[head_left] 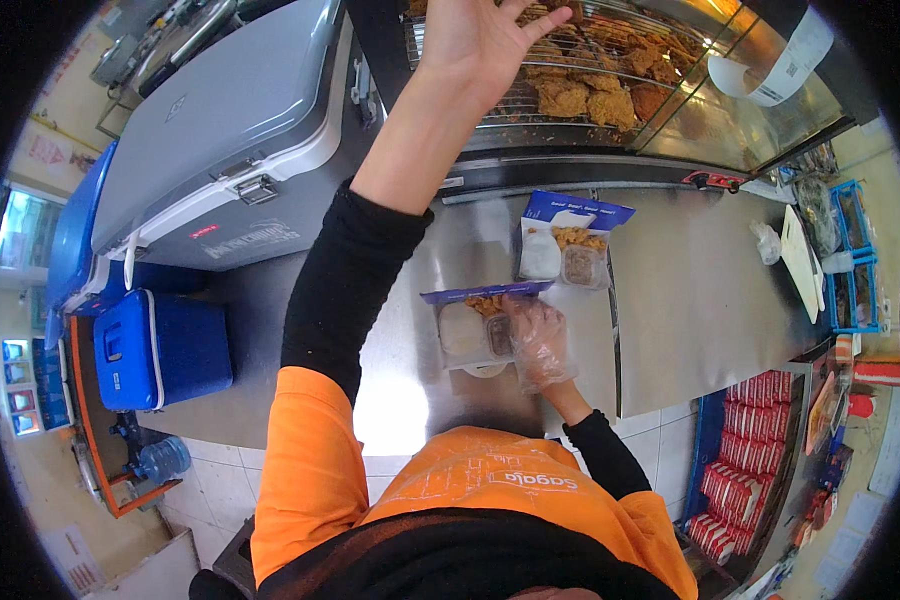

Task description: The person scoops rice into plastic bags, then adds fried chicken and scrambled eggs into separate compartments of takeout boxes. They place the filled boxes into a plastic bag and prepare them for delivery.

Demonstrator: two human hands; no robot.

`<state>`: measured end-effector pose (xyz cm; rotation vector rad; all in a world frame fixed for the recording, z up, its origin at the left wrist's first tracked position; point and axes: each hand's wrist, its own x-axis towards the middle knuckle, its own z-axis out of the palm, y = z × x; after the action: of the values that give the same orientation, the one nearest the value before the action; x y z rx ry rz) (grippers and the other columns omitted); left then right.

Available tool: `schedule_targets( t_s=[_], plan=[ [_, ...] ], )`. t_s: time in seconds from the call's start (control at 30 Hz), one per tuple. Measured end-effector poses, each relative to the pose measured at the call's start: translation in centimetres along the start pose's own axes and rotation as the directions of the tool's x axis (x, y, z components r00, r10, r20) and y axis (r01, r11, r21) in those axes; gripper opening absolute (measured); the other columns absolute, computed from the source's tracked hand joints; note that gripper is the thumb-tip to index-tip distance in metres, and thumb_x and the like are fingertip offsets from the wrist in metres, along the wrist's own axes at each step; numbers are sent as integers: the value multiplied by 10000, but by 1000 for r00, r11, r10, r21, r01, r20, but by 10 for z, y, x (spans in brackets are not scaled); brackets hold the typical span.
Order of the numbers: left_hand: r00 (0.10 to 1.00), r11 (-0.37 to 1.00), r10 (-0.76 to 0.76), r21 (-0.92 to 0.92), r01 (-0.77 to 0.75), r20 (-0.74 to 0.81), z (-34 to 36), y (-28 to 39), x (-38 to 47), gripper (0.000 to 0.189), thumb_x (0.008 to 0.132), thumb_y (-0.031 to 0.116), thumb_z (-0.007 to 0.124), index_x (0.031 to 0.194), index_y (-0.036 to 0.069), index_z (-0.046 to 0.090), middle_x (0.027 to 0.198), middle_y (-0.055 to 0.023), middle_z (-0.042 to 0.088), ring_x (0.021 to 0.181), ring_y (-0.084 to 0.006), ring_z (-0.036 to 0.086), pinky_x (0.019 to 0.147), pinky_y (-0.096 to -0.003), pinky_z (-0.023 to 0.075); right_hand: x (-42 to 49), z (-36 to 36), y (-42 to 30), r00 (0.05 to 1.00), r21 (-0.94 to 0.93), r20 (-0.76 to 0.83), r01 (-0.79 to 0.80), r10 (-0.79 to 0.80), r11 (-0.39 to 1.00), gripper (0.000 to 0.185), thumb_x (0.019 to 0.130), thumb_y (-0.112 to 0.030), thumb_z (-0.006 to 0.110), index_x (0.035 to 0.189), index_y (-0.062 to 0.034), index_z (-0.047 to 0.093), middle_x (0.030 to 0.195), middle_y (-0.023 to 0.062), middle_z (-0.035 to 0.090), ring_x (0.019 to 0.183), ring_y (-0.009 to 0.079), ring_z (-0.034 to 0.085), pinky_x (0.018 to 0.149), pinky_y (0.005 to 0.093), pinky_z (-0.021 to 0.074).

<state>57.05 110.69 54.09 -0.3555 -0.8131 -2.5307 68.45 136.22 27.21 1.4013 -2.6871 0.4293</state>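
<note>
My left hand (487, 45), bare, reaches up in front of the glass food warmer, where pieces of fried chicken (570, 97) lie on wire racks. Its little finger is spread; other fingertips are cut off by the top edge. A clear plastic glove covers my right hand (540, 337), which is at the right side of the nearer meal box (461, 360). Its fingertips meet the chicken there, but their grip is hidden. That box also has a white round portion and a small tub of brown food. Behind stands a similar filled meal box (607, 277), its purple lid raised.
A large grey cooler box (217, 135) and a blue cooler (127, 352) stand at the left on the steel counter (690, 300). A paper slip (787, 67) hangs at the warmer's glass. White boards (799, 262) and blue baskets (851, 217) are at the right; red-and-white boxes (750, 435) fill a low shelf.
</note>
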Motion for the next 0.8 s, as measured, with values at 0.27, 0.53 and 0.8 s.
schedule_targets(
  t_s=[0.27, 0.53, 0.8],
  plan=[
    [999, 998, 39, 55, -39, 7, -11, -5, 24, 154, 836, 215, 578, 859, 107, 471, 1105, -70, 406, 1271, -352, 329, 1055, -526, 281, -35, 16, 11, 949, 457, -127, -202, 288, 867, 467, 832, -138, 577, 1273, -37, 459, 1218, 139, 532, 1111, 311, 508, 955, 379, 402],
    [999, 987, 42, 154, -43, 12, -22, -9, 25, 273, 815, 241, 595, 999, 119, 433, 1151, -71, 374, 1287, -340, 305, 1089, -528, 243, -23, 42, 41, 747, 723, 561, -652, 355, 228, 587, 889, -382, 556, 1354, -57, 404, 1210, 140, 562, 1129, 310, 527, 986, 362, 387],
    [826, 396, -551, 832, 388, -123, -110, -100, -81, 350, 928, 370, 456, 918, 49, 593, 698, -96, 633, 584, -187, 614, 507, -306, 493, -139, 131, 93, 821, 769, 421, -548, 385, 329, 551, 939, -310, 454, 1384, -7, 333, 1410, 219, 356, 1279, 348, 377, 1048, 407, 343]
  ],
)
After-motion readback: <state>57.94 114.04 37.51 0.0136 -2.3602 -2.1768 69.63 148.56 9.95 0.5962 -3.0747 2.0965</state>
